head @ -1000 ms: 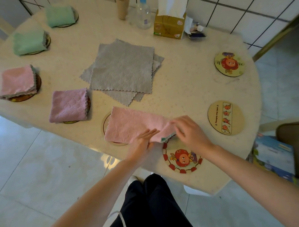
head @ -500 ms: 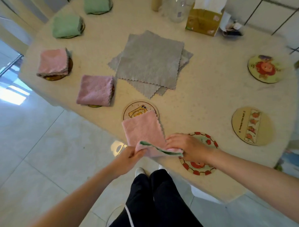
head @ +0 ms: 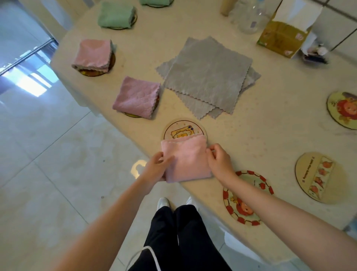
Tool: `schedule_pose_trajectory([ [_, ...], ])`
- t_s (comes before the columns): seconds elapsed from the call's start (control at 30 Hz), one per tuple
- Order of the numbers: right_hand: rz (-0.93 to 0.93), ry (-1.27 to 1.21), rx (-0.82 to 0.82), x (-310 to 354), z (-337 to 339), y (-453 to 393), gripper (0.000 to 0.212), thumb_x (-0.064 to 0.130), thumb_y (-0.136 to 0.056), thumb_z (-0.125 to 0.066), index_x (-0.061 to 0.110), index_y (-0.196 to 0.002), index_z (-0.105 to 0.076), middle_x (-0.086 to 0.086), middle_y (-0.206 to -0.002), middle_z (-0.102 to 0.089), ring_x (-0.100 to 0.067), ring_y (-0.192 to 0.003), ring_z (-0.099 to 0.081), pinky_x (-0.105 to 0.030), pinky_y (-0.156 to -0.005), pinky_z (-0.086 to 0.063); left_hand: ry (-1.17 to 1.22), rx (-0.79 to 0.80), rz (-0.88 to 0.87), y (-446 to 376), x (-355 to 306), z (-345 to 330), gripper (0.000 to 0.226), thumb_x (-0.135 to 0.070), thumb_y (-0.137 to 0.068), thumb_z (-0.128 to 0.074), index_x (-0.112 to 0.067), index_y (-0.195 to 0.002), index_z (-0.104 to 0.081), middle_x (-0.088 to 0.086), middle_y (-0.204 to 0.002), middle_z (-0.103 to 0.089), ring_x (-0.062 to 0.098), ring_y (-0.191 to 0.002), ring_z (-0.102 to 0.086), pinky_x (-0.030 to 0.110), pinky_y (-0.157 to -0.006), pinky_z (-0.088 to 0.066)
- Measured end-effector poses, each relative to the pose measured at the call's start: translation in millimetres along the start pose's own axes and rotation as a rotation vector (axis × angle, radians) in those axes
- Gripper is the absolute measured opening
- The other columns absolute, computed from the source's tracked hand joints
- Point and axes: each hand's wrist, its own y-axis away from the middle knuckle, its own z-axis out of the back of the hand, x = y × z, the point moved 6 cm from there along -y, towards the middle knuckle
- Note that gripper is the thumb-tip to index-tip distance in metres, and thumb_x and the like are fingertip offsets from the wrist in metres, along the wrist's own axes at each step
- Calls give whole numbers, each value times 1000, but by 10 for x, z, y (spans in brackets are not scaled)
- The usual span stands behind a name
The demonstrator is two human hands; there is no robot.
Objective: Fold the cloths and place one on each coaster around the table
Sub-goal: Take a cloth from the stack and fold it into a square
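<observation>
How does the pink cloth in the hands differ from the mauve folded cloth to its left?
The pink cloth is paler; the mauve cloth is darker and purplish. The pink cloth is gripped at its sides by the left hand and right hand and covers only the near edge of its coaster; the mauve cloth lies untouched, hiding nearly all of the coaster beneath it. Both are folded into rough squares.

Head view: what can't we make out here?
- Coasters under the folded cloths, e.g. the mauve cloth: prints covered, only slivers show.
- Grey cloths: stacked, count unclear.
- Flower coaster: cut off by the right edge.
- Far green cloth: cut off by the top edge.
- Tissue box: print blurred.
- Pink cloth held by left hand and right hand: layer count hidden.
</observation>
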Motion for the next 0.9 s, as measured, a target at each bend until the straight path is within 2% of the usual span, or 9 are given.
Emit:
schedule_pose_trajectory([
  [0.1, -26, 21, -42, -7, -69, -35, 16, 23, -99, -40, 11, -101, -52, 2, -86, -56, -12, -72, -51, -18, -52, -33, -70, -74, -66, -44, -53, 37, 12, -21, -96, -53, -11, -104, -51, 13, -104, -68, 28, -86, -68, 41, -58, -59],
  [0.23, 28, -7, -112, 83, -45, -53, 11, 24, -99, -40, 17, -92, -45, 12, -70, -52, 0, -62, -49, -17, -49, -33, -119, -182, -162, -107, -87, 72, 10, -30, -94, -47, -22, -90, -51, 10, -89, -71, 37, -77, -67, 59, -55, -54],
  [0.37, -14, 127, -69, 35, -122, -158, 17, 26, -99, -39, 13, -98, -50, 1, -78, -58, -21, -70, -56, -31, -53, -34, -272, -325, -175, -117, -91, 60, 15, -37, -92, -46, -22, -92, -47, 6, -78, -67, 33, -71, -64, 55, -59, -55],
  [0.5, -76, 179, -85, 43, -141, -162, 14, 26, -97, -38, 14, -100, -44, -9, -86, -62, -31, -74, -59, -34, -56, -41, -628, -578, -284, 42, -229, 62, 34, -30, -91, -51, -19, -122, -42, 1, -104, -58, 31, -84, -60, 41, -65, -50],
  [0.57, -9, 265, -112, 126, -101, -90, 22, 33, -98, -34, 18, -113, -39, -10, -95, -64, -34, -80, -61, -38, -60, -47, -886, -625, -538, 105, -280, 14, 40, -25, -86, -58, -17, -124, -50, 8, -110, -53, 32, -89, -55, 41, -67, -50],
  [0.63, 118, 474, -96, 202, -110, 5, 39, 42, -97, -30, 28, -133, -26, -8, -109, -56, -33, -85, -59, -37, -62, -46, -1145, -583, -713, 104, -178, -81, 36, -30, -88, -55, -20, -123, -56, 9, -120, -54, 36, -104, -51, 43, -81, -47],
  [0.73, 261, 761, -17, 201, -249, 131, 52, 47, -95, -34, 41, -142, -13, -8, -110, -40, -27, -80, -51, -32, -53, -37, -1313, -483, -680, 48, 26, -113, 47, -41, -93, -36, -24, -134, -50, 5, -141, -45, 38, -123, -42, 47, -96, -40],
  [0.8, 263, 831, -14, 129, -304, 145, 55, 45, -94, -41, 41, -144, -18, -11, -113, -41, -26, -82, -49, -31, -50, -36, -1331, -447, -611, 27, 74, -107, 55, -44, -91, -35, -21, -140, -44, 5, -146, -40, 36, -120, -42, 48, -92, -43],
  [0.9, 219, 800, -27, 55, -286, 135, 56, 40, -95, -44, 38, -145, -19, -11, -111, -41, -26, -84, -46, -32, -50, -38, -1188, -455, -553, 46, 31, -96, 57, -36, -86, -51, -17, -139, -44, 8, -143, -40, 35, -105, -44, 44, -80, -47],
])
